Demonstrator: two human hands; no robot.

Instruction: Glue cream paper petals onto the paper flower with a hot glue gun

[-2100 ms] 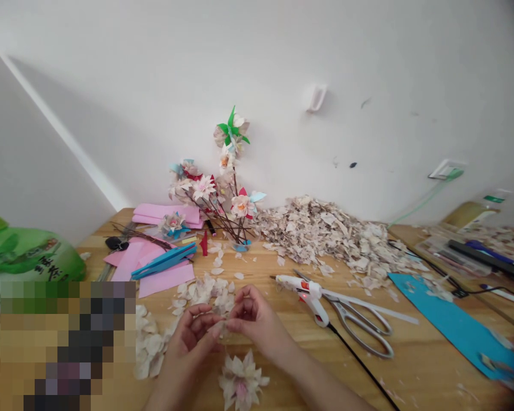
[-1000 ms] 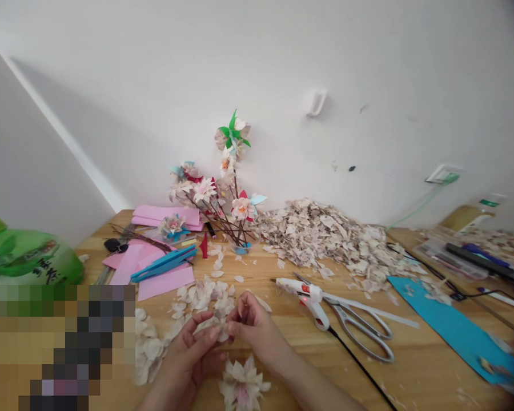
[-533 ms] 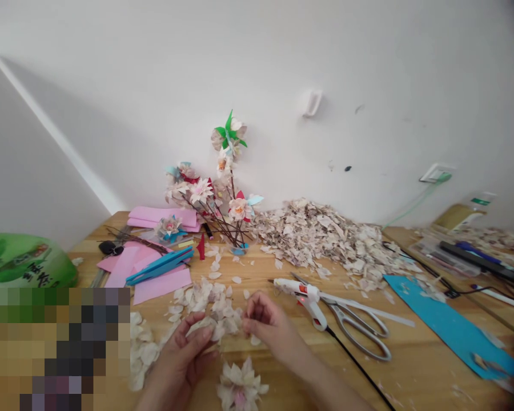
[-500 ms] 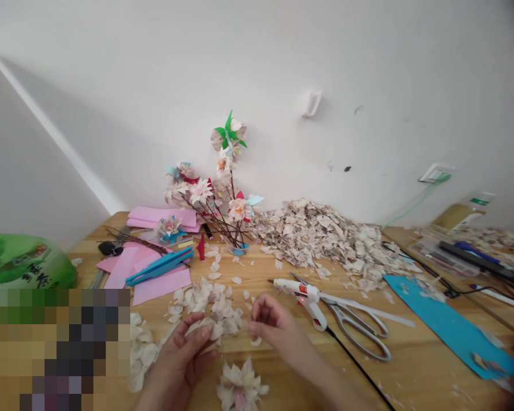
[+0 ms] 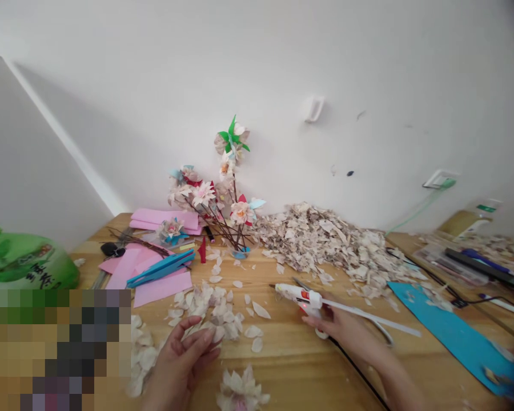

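My left hand (image 5: 188, 354) has its thumb and fingers pinched on a pale petal (image 5: 216, 334) beside a small heap of loose petals (image 5: 205, 302). My right hand (image 5: 332, 325) is wrapped round the handle of a white glue gun (image 5: 297, 294), whose nozzle points left; a long white glue stick (image 5: 372, 315) sticks out of its back. Partly hidden under that hand and the gun are the scissors (image 5: 383, 332). A flower made of pale petals (image 5: 243, 391) lies on the table at the bottom edge, between my hands.
Flowers on twigs (image 5: 242, 214) stand by the wall, left of a big petal pile (image 5: 321, 240). Pink sheets (image 5: 163, 288), blue tweezers (image 5: 163, 268) and a green bottle (image 5: 29, 260) are at left. A blue sheet (image 5: 445, 331) lies at right. The gun's black cord (image 5: 360, 374) runs toward the front.
My right hand has moved right from the loose petals to the glue gun and taken hold of its handle. Several petals now show where it was. My left hand has barely moved.
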